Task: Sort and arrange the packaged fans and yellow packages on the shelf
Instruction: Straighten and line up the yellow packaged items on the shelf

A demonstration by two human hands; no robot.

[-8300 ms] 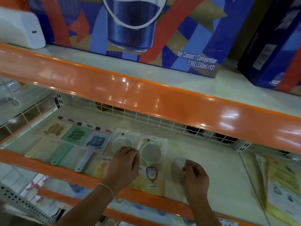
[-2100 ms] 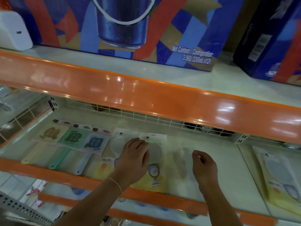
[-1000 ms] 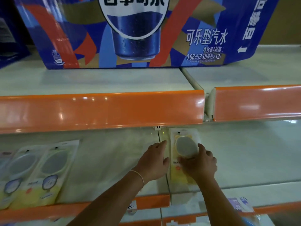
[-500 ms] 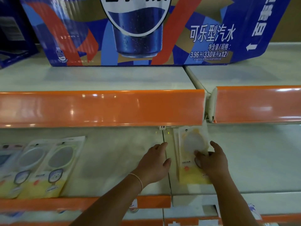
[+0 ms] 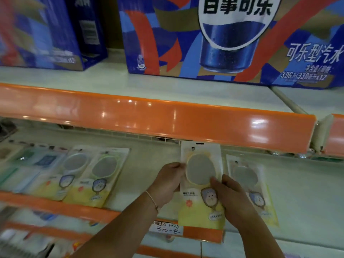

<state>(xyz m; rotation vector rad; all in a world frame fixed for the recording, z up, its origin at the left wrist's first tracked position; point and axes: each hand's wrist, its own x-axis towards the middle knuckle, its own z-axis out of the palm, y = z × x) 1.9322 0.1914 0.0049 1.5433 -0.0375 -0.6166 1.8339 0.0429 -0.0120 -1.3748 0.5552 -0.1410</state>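
Observation:
Both hands hold one yellow package (image 5: 200, 185) with an oval mirror-like window, lifted over the front of the lower shelf (image 5: 147, 164). My left hand (image 5: 167, 180) grips its left edge. My right hand (image 5: 229, 197) grips its right side, thumb on the front. Another yellow package (image 5: 251, 187) lies on the shelf just right of it. Two more yellow packages (image 5: 100, 175) lie side by side to the left. Packaged fans (image 5: 28, 162) in beige, green and blue lie at the far left, blurred.
An orange shelf rail (image 5: 149, 118) hangs above the lower shelf. Large blue cola cartons (image 5: 223, 38) stand on the upper shelf. A handwritten price label (image 5: 167, 229) sticks to the lower orange rail. A shelf divider gap (image 5: 316, 135) is at the right.
The yellow package left the shelf surface beside the divider; both hands now hold it, carried left. The view swung left, so the other packages and fans reappear.

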